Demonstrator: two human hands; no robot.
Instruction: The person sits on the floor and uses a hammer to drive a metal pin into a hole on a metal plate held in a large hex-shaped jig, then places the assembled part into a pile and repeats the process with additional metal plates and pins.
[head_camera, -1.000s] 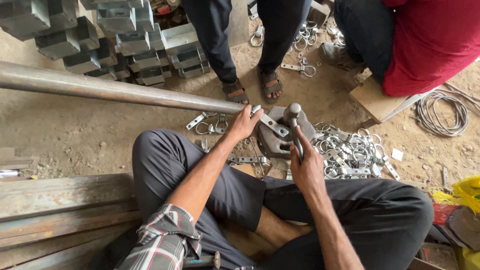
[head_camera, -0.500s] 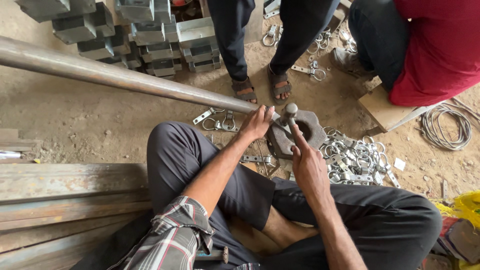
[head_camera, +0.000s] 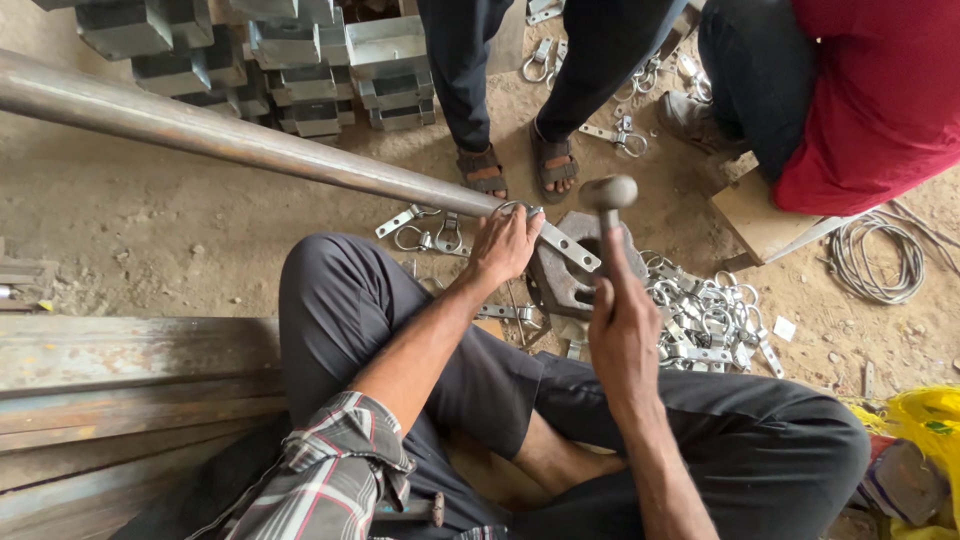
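My right hand (head_camera: 622, 325) grips the handle of a hammer (head_camera: 609, 194), whose round head is raised above a dark iron block (head_camera: 556, 275) on the ground. My left hand (head_camera: 505, 243) presses a flat metal strap with a ring (head_camera: 565, 245) onto that block. I sit on the dirt with my dark-trousered legs on either side of the block.
A heap of metal ring clamps (head_camera: 705, 315) lies right of the block, a few more clamps (head_camera: 425, 230) to its left. A long steel pipe (head_camera: 220, 135) crosses from the upper left. Stacked metal boxes (head_camera: 290, 60), a standing person's sandalled feet (head_camera: 515, 165), a seated person in red (head_camera: 870, 100), coiled wire (head_camera: 880, 255), steel beams (head_camera: 130, 375).
The hammer has gone up from the block to a raised position. My left hand stays on the strap. The view has shifted slightly.
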